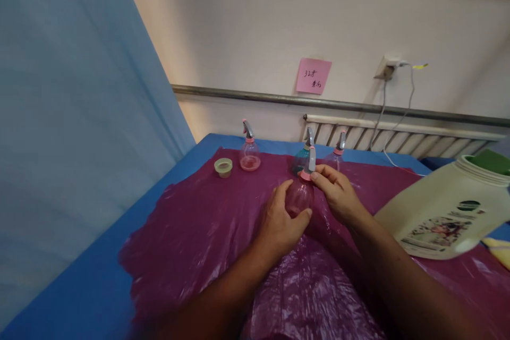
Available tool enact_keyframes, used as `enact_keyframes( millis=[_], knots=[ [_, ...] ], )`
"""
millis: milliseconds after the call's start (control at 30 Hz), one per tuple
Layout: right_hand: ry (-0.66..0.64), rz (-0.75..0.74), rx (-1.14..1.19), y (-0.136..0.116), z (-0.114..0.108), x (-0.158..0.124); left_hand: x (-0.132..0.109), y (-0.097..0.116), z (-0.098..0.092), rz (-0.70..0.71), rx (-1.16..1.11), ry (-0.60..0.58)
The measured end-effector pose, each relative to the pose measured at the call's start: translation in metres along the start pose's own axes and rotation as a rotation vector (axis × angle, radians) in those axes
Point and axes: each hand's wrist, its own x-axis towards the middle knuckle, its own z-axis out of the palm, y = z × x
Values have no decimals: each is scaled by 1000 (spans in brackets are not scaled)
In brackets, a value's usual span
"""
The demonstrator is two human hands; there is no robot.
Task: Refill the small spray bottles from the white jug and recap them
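Note:
A clear spray bottle (299, 194) with a pink collar and grey trigger head stands upright between my hands. My left hand (281, 218) wraps round its round body. At the collar, the fingers of my right hand (333, 188) pinch the spray head (312, 160). Right behind it is a spray bottle with blue-green liquid (299, 161), partly covered. Another clear spray bottle (333, 159) sits behind my right hand. Farther left, a spray bottle with pink liquid (249, 158) stands near a small round tub (223, 167).
A large cream jug (442, 212) with a green cap lies tilted at the right. Purple plastic sheeting (191, 228) covers the blue surface (95, 276). A blue curtain (79, 90) hangs at left. Behind are a wall rail (255, 96), a radiator (398, 130) and a socket with cables (388, 69).

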Motion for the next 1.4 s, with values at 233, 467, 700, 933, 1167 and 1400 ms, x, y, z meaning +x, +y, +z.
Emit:
enact_keyframes(
  millis=[233, 467, 700, 933, 1167, 1400],
  knots=[
    [78, 49, 107, 1, 3, 4, 0, -1, 1, 77, 39, 7],
    [51, 58, 162, 3, 5, 5, -3, -4, 2, 94, 48, 13],
    [125, 20, 41, 6, 8, 5, -4, -10, 7, 150, 56, 29],
    [164, -19, -132, 7, 11, 2, -5, -12, 10, 183, 47, 33],
    [-98, -53, -10, -2, 0, -2, -3, -6, 6, 118, 45, 81],
    [-16, 1, 56, 1, 0, 1, -2, -4, 6, 99, 33, 88]
  ],
)
